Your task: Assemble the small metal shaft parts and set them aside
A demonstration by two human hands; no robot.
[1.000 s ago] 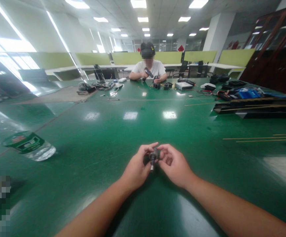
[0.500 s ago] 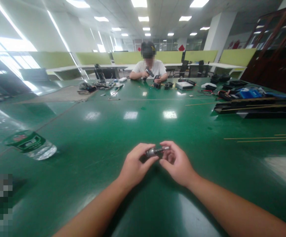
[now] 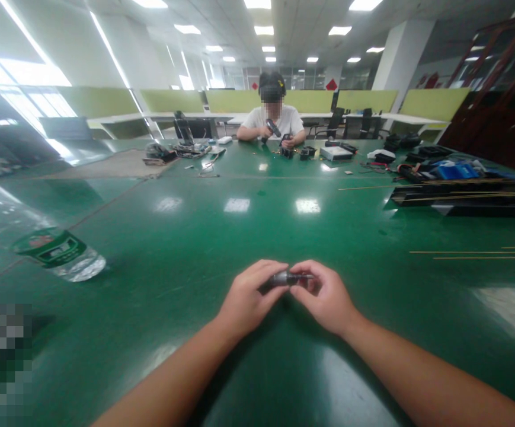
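Observation:
A small dark grey cylindrical part [image 3: 279,278] with a thinner shaft on its right side lies level between my two hands, just over the green table; its exact kind is too small to make out. My left hand [image 3: 250,298] pinches the thick body between thumb and fingers. At the other end, my right hand [image 3: 329,298] closes its thumb and fingertips around the thinner section. The two hands nearly meet, and fingers hide both ends of the part.
A water bottle [image 3: 68,255] with a green label is at the left. Across the green table [image 3: 221,231], a person in a white shirt [image 3: 290,121] handles tools. Thin rods [image 3: 470,253], black trays and a blue bundle [image 3: 455,170] are on the right.
My right thumb and fingertips have closed in around the thinner section. The part has turned from slightly tilted to level, and the hands sit slightly further right in view.

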